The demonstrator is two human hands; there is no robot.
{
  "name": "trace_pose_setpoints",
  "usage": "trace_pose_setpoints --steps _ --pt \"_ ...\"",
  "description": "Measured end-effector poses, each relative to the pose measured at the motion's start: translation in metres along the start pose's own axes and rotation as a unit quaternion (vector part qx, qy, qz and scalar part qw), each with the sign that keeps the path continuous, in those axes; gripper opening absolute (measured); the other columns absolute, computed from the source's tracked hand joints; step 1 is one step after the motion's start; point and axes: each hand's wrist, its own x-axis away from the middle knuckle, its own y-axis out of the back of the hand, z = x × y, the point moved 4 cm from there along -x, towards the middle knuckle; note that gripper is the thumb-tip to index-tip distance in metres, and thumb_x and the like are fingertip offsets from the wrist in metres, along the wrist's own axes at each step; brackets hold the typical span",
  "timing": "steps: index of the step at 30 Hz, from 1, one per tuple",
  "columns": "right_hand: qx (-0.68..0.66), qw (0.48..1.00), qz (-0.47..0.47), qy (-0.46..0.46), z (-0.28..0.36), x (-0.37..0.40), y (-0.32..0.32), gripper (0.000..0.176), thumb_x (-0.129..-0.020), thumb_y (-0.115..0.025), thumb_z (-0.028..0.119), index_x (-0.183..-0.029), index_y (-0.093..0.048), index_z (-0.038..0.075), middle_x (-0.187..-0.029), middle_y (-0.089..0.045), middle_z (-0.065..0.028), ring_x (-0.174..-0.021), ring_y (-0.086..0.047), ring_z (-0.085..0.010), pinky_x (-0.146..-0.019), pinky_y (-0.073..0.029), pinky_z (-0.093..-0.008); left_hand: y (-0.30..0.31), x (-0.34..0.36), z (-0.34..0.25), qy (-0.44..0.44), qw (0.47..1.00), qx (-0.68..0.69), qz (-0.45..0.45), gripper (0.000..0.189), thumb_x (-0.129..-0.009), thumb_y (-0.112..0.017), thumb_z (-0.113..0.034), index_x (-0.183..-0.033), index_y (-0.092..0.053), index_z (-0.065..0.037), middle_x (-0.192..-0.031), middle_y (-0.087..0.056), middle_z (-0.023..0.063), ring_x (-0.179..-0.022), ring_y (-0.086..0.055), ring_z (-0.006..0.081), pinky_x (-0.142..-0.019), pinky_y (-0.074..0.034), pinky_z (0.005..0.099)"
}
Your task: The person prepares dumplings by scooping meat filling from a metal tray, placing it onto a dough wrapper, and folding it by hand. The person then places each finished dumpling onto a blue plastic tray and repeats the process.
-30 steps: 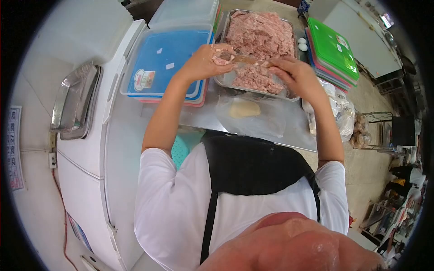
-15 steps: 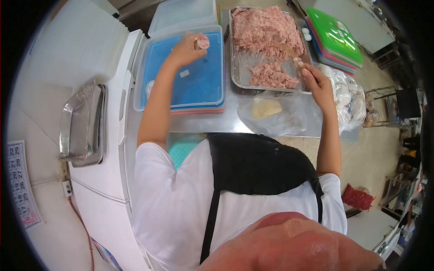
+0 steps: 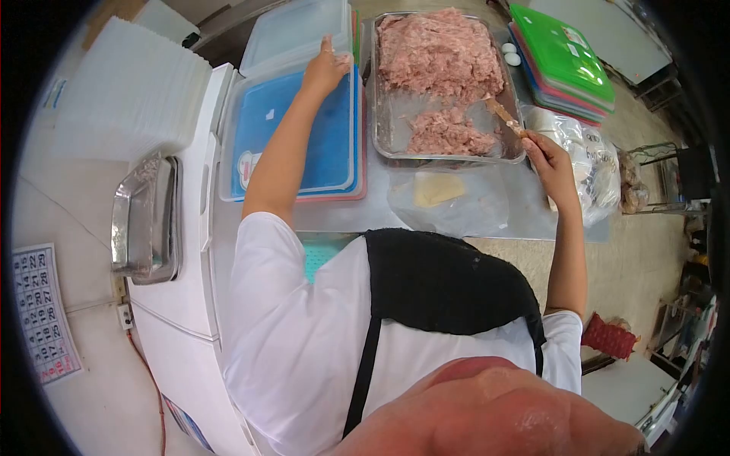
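Note:
My left hand (image 3: pixel 325 72) is over the far right corner of the blue plastic container (image 3: pixel 293 163), its index finger stretched forward. Thumb and other fingers close round a small meat dumpling (image 3: pixel 344 62), mostly hidden by the hand. In my right hand (image 3: pixel 549 158) is a flat wooden spatula (image 3: pixel 499 112), its blade over the right side of a metal tray (image 3: pixel 384 140). Minced meat (image 3: pixel 441 57) fills the tray's far part, with a smaller heap (image 3: pixel 449 133) nearer me. Pale yellow wrappers (image 3: pixel 439 190) lie on clear plastic in front of the tray.
Lidded containers with a green top (image 3: pixel 559 53) stand at the far right, beside two white eggs (image 3: pixel 511 55). A plastic bag of white items (image 3: pixel 589 163) lies right of my right hand. Metal trays (image 3: pixel 144 220) sit on the white appliance (image 3: pixel 179 319) at left.
My left hand has moved forward over the container, and its dumpling is now mostly covered. My right hand has drawn slightly back and right, bringing the spatula away from the meat heap.

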Motion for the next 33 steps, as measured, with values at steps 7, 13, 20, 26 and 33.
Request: trace_pose_setpoints --steps 7,13,20,26,33 --pt "0.049 0.994 0.092 0.014 -0.025 -0.028 0.019 0.034 -0.094 -0.057 0.028 -0.109 -0.064 -0.001 -0.089 -0.067 -0.0151 -0.082 -0.062 -0.0204 -0.077 -0.047 -0.0293 0.008 0.015 -0.003 0.003 1.000 -0.005 -0.008 0.086 -0.078 -0.061 -0.013 -0.149 -0.013 -0.009 -0.116 -0.062 0.0193 -0.104 -0.061 0.0357 -0.089 -0.048 0.0392" --pt "0.194 0.948 0.226 0.112 -0.061 -0.065 0.006 0.035 -0.094 -0.051 0.034 -0.093 -0.067 0.002 -0.083 -0.066 -0.0188 -0.079 -0.064 -0.0328 -0.070 -0.049 -0.0399 -0.007 0.039 -0.014 -0.042 0.994 -0.089 -0.043 0.075 -0.077 -0.052 -0.004 -0.147 -0.026 -0.012 -0.130 -0.052 0.0223 -0.121 -0.049 0.0386 -0.099 -0.040 0.0417" --pt "0.303 0.851 0.236 0.359 -0.083 -0.084 -0.072 0.022 -0.084 -0.054 0.021 -0.075 -0.066 0.004 -0.076 -0.065 -0.0160 -0.071 -0.065 -0.0329 -0.064 -0.052 -0.0440 -0.003 0.142 -0.176 -0.103 0.984 -0.019 -0.144 0.030 -0.083 -0.056 -0.004 -0.114 -0.059 -0.007 -0.112 -0.060 0.0171 -0.105 -0.057 0.0354 -0.092 -0.044 0.0403" --pt "0.426 0.794 0.346 0.260 -0.040 -0.089 -0.043 0.017 -0.076 -0.056 0.013 -0.074 -0.068 0.002 -0.076 -0.067 -0.0167 -0.074 -0.068 -0.0327 -0.062 -0.053 -0.0439 -0.131 0.230 -0.168 0.040 0.977 0.168 0.125 0.025 -0.076 -0.067 -0.013 -0.101 -0.064 -0.007 -0.098 -0.060 0.0133 -0.091 -0.059 0.0325 -0.079 -0.047 0.0382" --pt "0.280 0.826 0.315 0.375 -0.064 -0.072 -0.104 0.023 -0.083 -0.054 0.020 -0.079 -0.066 0.000 -0.078 -0.066 -0.0178 -0.075 -0.066 -0.0335 -0.066 -0.052 -0.0453 -0.175 0.249 -0.152 -0.029 0.999 0.015 0.034 0.022 -0.074 -0.070 -0.016 -0.094 -0.068 -0.008 -0.089 -0.058 0.0109 -0.091 -0.055 0.0328 -0.083 -0.045 0.0400"
